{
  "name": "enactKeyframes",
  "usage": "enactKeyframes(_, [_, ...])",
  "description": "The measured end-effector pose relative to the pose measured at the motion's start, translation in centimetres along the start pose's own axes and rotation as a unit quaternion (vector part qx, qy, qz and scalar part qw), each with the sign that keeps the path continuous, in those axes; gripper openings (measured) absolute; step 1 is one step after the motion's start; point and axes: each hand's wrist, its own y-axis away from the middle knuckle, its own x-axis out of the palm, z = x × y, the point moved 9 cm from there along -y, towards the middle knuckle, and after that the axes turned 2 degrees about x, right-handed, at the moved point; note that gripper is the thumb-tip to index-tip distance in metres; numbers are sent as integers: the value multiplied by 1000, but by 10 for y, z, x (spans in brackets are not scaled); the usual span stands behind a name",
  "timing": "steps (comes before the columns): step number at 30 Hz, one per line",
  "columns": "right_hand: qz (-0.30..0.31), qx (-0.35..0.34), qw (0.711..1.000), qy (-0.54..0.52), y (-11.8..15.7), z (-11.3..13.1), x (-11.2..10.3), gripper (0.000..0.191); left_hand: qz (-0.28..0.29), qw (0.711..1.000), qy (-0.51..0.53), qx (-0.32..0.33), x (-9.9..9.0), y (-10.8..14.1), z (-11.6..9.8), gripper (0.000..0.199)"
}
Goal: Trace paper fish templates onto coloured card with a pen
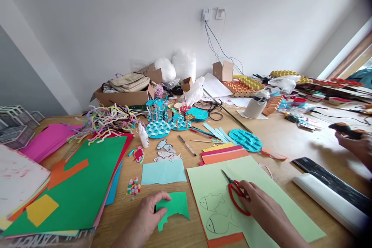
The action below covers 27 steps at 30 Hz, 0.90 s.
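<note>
My left hand [154,211] has its thumb and fingers on the left edge of a cut green paper piece [176,204], with something dark partly visible at the grip. My right hand [258,201] is closed on the handles of red-handled scissors [237,193], whose blades point up and left over a pale green sheet [261,174]. Two fish outlines [212,202] are drawn on that sheet, left of the scissors. A light blue paper [164,172] lies above the green piece, with cut-out paper fish [167,154] just beyond it.
Stacked coloured paper [87,178] covers the left side. A glue bottle [143,135], pen [187,145] and blue wavy discs [157,128] stand or lie farther back. At the right are a phone [331,178], a white case [328,199] and another person's hand [353,147].
</note>
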Motion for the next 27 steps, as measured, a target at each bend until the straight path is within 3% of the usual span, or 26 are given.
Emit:
enactKeyframes(4, [-5, -1, 1000, 16, -2, 3, -1, 16, -27, 999, 46, -3, -12, -2, 2, 21])
enactKeyframes(8, [-50, -2, 999, 12, 0, -2, -18, 17, -30, 994, 101, -4, -14, -7, 1, 22])
enactKeyframes(12, [-88, 17, 995, 32, 3, -12, -32, 17, 23, 984, 174, -15, 13, -15, -8, 23])
enactKeyframes(18, [-31, 46, 997, 55, 2, -19, -23, 18, 69, 990, 121, 8, 59, -34, -28, 25])
enactKeyframes(22, [-50, 7, 998, -23, 10, 0, -33, 17, 70, 993, 88, 25, 71, -44, -31, 26])
enactKeyframes(27, [-28, -95, 976, -193, 22, 56, -29, 29, 89, 992, 70, 52, 81, -42, -44, 27])
